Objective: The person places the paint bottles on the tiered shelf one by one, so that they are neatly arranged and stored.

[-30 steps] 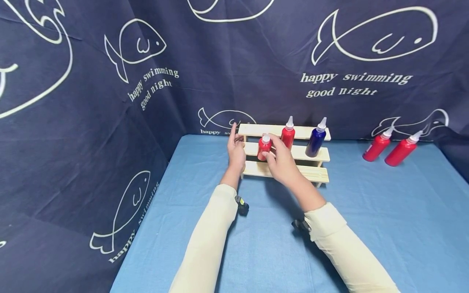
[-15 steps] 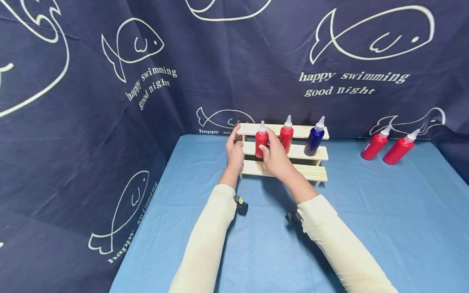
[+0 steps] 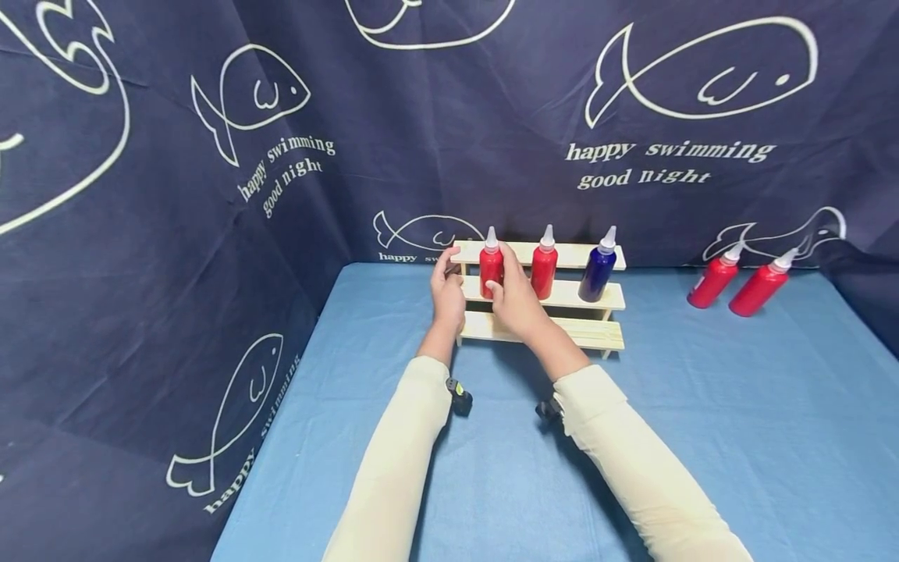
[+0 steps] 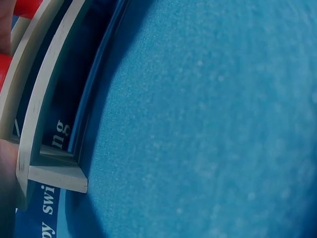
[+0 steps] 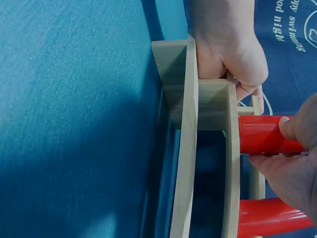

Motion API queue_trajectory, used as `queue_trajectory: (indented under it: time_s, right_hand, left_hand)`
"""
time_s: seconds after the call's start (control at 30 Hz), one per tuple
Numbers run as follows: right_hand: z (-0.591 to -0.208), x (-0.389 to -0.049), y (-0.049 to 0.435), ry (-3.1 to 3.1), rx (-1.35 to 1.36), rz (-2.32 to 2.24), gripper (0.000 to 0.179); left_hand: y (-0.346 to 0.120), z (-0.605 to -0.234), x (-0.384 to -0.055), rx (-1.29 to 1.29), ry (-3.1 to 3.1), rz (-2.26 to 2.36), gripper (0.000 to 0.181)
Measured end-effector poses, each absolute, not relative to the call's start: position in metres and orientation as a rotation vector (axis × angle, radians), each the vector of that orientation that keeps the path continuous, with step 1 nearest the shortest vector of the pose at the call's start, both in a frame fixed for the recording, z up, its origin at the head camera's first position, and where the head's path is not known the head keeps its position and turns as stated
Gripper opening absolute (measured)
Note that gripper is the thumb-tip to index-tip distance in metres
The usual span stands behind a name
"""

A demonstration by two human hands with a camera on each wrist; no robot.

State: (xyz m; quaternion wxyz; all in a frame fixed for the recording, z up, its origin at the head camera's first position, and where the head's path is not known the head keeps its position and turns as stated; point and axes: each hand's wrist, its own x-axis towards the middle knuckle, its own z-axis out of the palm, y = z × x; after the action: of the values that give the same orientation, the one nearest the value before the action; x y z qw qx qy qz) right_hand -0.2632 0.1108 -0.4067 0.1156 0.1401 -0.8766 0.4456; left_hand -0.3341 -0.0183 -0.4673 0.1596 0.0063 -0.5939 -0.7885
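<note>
A three-tier wooden rack (image 3: 593, 332) stands on the blue-covered table. My left hand (image 3: 447, 300) holds the rack's left end, its fingers at the end of the top shelf. In the right wrist view, that hand (image 5: 228, 44) bends round the end of the shelves. With thumb and fingers my right hand (image 3: 518, 300) grips a red squeeze bottle (image 3: 491, 269) with a white pointed cap. This bottle is upright at the left end of the middle shelf, and its base (image 5: 250, 134) meets the shelf in the right wrist view.
On the same shelf stand another red squeeze bottle (image 3: 544, 272) and, to its right, a dark blue one (image 3: 597, 275). Two more red bottles (image 3: 712, 281) stand on the table at the right rear. A navy fish-print cloth (image 3: 449, 140) hangs behind and on the left.
My right hand has brought the tilted red bottle upright and moved it left along the middle shelf. The left hand's raised fingers have bent in toward the rack's end.
</note>
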Motion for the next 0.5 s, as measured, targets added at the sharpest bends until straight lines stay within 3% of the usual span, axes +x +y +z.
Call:
queue_trajectory:
  time_s: [0.5]
  right_hand:
    - [-0.422,-0.269,0.113,-2.541,0.402,1.325,0.084]
  left_hand:
    - [-0.018,-0.465,-0.332,0.026,-1.663,-2.273,0.063]
